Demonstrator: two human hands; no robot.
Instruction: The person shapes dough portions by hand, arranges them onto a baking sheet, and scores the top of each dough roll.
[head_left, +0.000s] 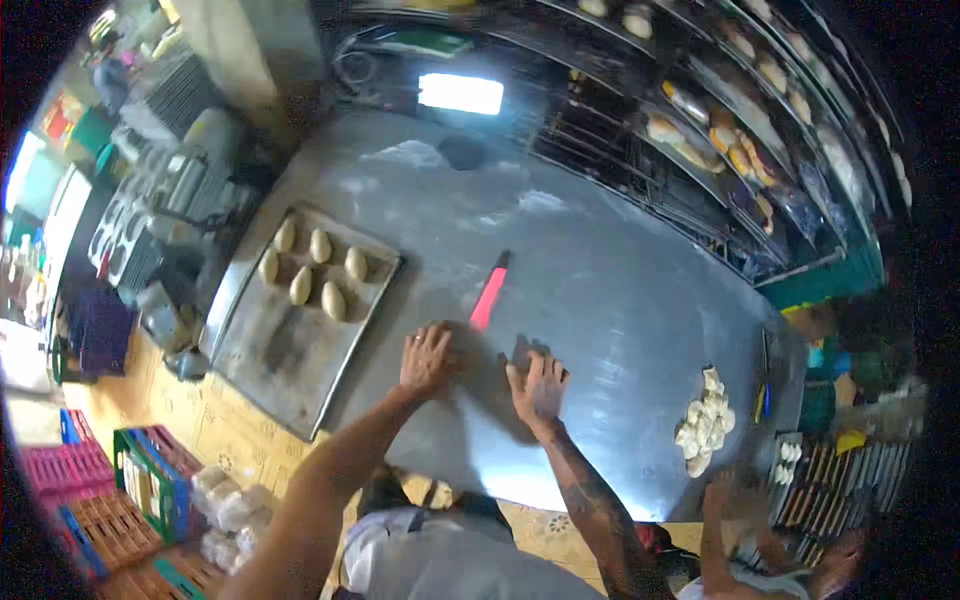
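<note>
Reached over the tabletop (620,300) near a pink-and-black tool (489,296) with right hand (540,388), fingers spread and released, and left hand (428,362), grip impossible to tell.

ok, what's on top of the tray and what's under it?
Six pale dough pieces sit toward the far end of the tray; its near part is bare. The tray covers whatever is directly beneath; the table shows only beside it.

left hand (427,362) palm down, fingers (436,333) bent | right hand (541,388) fingers spread | both forearms (348,455) reaching forward
</note>
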